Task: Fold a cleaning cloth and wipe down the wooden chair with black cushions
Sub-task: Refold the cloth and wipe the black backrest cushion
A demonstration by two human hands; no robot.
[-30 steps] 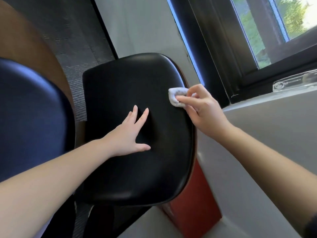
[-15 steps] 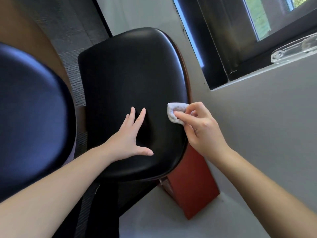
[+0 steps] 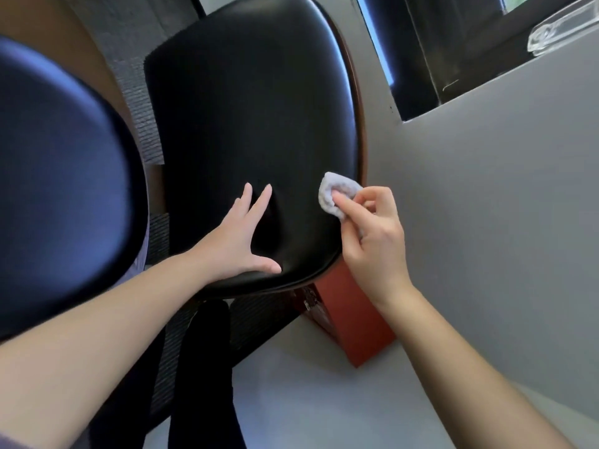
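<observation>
On the cushion's point(image 3: 246, 102) right edge, the right hand point(image 3: 372, 241) pinched a folded cloth point(image 3: 334, 192), wiping; the left hand point(image 3: 240, 241) pressed flat, fingers spread. Next probably called for working around the rim.

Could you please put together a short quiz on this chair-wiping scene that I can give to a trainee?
1. True or false: the left hand lies with straight fingers on the black cushion.
2. Where does the right hand pinch the cloth? A) at the cushion's right edge, by the wooden rim; B) on the window ledge; C) under the seat.
3. What colour is the box that stands against the wall, below the cushion?
Key: 1 true; 2 A; 3 red.
</observation>
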